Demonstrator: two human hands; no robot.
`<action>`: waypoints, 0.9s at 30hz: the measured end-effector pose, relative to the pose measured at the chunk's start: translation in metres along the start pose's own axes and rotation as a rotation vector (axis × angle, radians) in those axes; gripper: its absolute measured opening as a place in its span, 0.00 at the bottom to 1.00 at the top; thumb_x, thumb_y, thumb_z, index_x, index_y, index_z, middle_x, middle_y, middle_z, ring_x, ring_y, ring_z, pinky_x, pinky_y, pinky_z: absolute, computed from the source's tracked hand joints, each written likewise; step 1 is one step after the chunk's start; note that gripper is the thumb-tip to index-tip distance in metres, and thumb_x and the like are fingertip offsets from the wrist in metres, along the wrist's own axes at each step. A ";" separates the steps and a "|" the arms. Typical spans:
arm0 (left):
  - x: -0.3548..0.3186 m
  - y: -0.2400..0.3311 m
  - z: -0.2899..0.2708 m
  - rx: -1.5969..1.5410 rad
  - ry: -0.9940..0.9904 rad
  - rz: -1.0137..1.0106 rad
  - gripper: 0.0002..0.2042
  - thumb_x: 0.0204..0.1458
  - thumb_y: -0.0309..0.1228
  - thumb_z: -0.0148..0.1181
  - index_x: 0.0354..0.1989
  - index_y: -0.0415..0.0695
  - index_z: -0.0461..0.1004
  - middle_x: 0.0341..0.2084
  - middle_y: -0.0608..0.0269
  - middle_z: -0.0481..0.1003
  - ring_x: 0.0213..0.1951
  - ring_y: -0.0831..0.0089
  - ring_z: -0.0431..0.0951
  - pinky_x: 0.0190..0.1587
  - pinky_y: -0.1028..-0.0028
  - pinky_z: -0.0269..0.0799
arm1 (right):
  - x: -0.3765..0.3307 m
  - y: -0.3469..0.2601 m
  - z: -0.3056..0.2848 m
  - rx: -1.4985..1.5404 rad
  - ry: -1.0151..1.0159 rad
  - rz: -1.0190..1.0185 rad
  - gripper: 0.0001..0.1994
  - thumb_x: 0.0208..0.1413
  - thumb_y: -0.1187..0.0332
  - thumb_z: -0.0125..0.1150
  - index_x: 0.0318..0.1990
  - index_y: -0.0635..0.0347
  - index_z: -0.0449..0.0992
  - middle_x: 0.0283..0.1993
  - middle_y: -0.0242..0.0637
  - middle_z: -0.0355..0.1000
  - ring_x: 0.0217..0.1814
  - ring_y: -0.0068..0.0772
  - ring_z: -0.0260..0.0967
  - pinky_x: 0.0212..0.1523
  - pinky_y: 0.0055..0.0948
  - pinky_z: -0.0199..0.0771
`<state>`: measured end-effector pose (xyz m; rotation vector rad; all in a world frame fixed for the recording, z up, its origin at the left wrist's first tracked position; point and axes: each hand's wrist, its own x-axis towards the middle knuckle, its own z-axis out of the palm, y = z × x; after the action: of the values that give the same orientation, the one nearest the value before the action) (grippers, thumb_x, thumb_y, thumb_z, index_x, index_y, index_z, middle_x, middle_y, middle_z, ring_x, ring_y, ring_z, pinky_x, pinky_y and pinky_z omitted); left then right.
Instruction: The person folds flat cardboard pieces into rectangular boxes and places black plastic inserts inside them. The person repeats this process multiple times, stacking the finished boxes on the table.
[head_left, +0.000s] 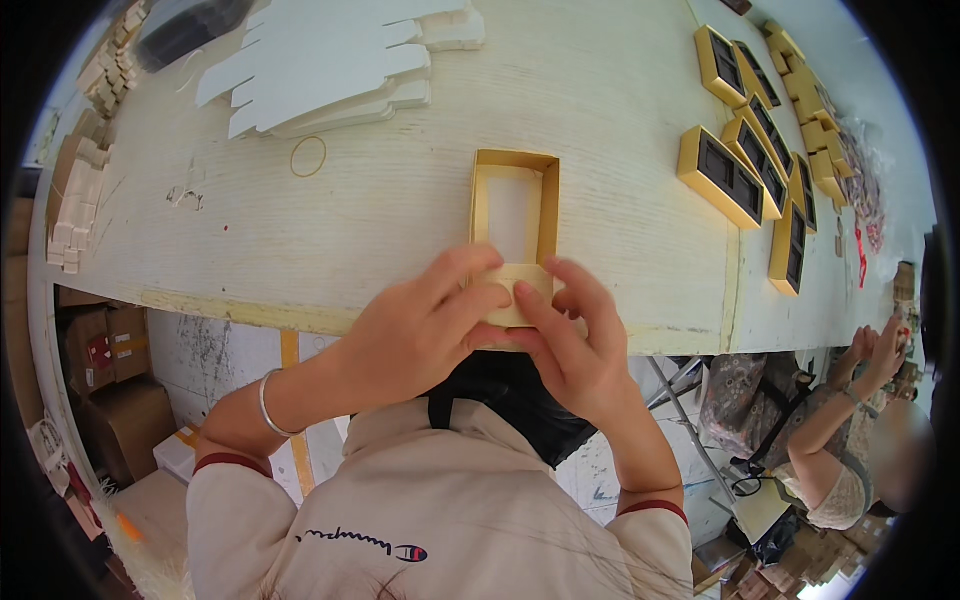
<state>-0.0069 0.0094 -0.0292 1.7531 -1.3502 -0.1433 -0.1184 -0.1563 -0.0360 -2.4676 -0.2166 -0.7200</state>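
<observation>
An open, narrow gold cardboard box (549, 215) lies lengthwise in front of me at the table's near edge. Its inside bottom shows white, and a pale flap (527, 274) crosses its near end. My left hand (415, 315) grips the near left corner with bent fingers, its thumb below the end. Around the near right corner, my right hand (583, 335) is closed, with fingertips pressing on the flap. The lowest part of the box end is hidden behind my fingers and thumbs.
White flat cardboard blanks (330, 65) are stacked at the far left, with a yellow rubber band (325, 156) nearer me. Several gold boxes with black inserts (722, 178) stand at right. Another person's hand (886, 350) is at far right. Brown cartons (125, 425) sit below the table at left.
</observation>
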 end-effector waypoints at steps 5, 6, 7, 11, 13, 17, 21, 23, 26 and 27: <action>-0.007 -0.001 0.003 0.241 0.009 0.101 0.10 0.43 0.21 0.65 0.36 0.37 0.75 0.35 0.56 0.74 0.31 0.62 0.74 0.30 0.70 0.72 | 0.008 -0.003 -0.003 -0.187 -0.161 -0.080 0.14 0.40 0.74 0.62 0.39 0.65 0.74 0.41 0.39 0.67 0.31 0.32 0.64 0.29 0.29 0.62; -0.004 0.002 0.002 0.236 0.004 0.087 0.10 0.43 0.20 0.64 0.35 0.37 0.75 0.33 0.56 0.74 0.30 0.61 0.73 0.29 0.70 0.71 | 0.011 -0.005 -0.003 -0.173 -0.190 -0.052 0.13 0.40 0.73 0.61 0.37 0.64 0.74 0.38 0.38 0.66 0.31 0.32 0.64 0.29 0.29 0.61; -0.002 0.004 0.001 0.230 -0.002 0.074 0.10 0.42 0.20 0.64 0.34 0.37 0.75 0.30 0.56 0.74 0.29 0.61 0.73 0.29 0.69 0.70 | 0.015 -0.006 -0.004 -0.158 -0.218 -0.024 0.11 0.40 0.73 0.60 0.35 0.63 0.73 0.36 0.37 0.65 0.31 0.33 0.63 0.29 0.29 0.61; 0.009 0.008 -0.010 0.116 -0.180 -0.058 0.07 0.42 0.17 0.62 0.31 0.37 0.73 0.26 0.55 0.71 0.27 0.58 0.70 0.27 0.66 0.68 | 0.024 -0.009 -0.011 -0.077 -0.370 0.075 0.07 0.39 0.77 0.58 0.30 0.62 0.70 0.31 0.37 0.62 0.31 0.35 0.63 0.30 0.30 0.63; 0.012 0.007 -0.012 0.054 -0.189 -0.070 0.06 0.42 0.16 0.60 0.29 0.36 0.72 0.25 0.55 0.70 0.26 0.57 0.69 0.27 0.65 0.67 | 0.025 -0.008 -0.014 -0.009 -0.414 0.133 0.08 0.39 0.78 0.58 0.29 0.63 0.69 0.30 0.38 0.62 0.32 0.37 0.64 0.31 0.30 0.64; 0.013 0.008 -0.015 0.071 -0.230 -0.083 0.08 0.43 0.17 0.59 0.33 0.36 0.72 0.24 0.55 0.70 0.26 0.57 0.70 0.28 0.64 0.67 | 0.028 -0.009 -0.018 -0.019 -0.419 0.103 0.08 0.38 0.81 0.58 0.29 0.62 0.69 0.29 0.38 0.63 0.31 0.40 0.65 0.31 0.33 0.65; 0.014 0.013 -0.016 0.150 -0.331 -0.149 0.12 0.45 0.19 0.61 0.40 0.38 0.71 0.25 0.55 0.69 0.27 0.57 0.70 0.29 0.64 0.68 | 0.034 -0.010 -0.021 -0.080 -0.523 0.106 0.08 0.38 0.82 0.57 0.29 0.62 0.69 0.30 0.38 0.63 0.31 0.41 0.66 0.31 0.36 0.65; 0.015 0.012 -0.017 0.082 -0.307 -0.133 0.14 0.45 0.21 0.63 0.42 0.40 0.71 0.27 0.55 0.69 0.27 0.56 0.70 0.30 0.64 0.68 | 0.036 -0.005 -0.023 -0.034 -0.568 0.114 0.08 0.39 0.81 0.58 0.30 0.63 0.69 0.32 0.38 0.63 0.32 0.41 0.66 0.32 0.36 0.66; 0.014 0.011 -0.028 0.053 -0.206 -0.111 0.16 0.45 0.23 0.64 0.43 0.42 0.71 0.30 0.56 0.70 0.28 0.56 0.71 0.30 0.65 0.69 | 0.034 0.001 -0.026 0.061 -0.524 0.110 0.10 0.42 0.81 0.59 0.34 0.64 0.71 0.38 0.41 0.65 0.32 0.41 0.67 0.33 0.35 0.67; 0.011 0.011 -0.035 0.100 -0.183 -0.151 0.16 0.45 0.23 0.65 0.44 0.42 0.71 0.32 0.56 0.70 0.28 0.56 0.71 0.30 0.65 0.69 | 0.032 -0.001 -0.027 0.115 -0.466 0.105 0.11 0.43 0.81 0.60 0.37 0.64 0.71 0.40 0.42 0.65 0.32 0.41 0.67 0.34 0.35 0.68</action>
<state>0.0097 0.0206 0.0033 1.9661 -1.3729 -0.3315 -0.1038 -0.1707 0.0002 -2.4790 -0.2893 -0.0769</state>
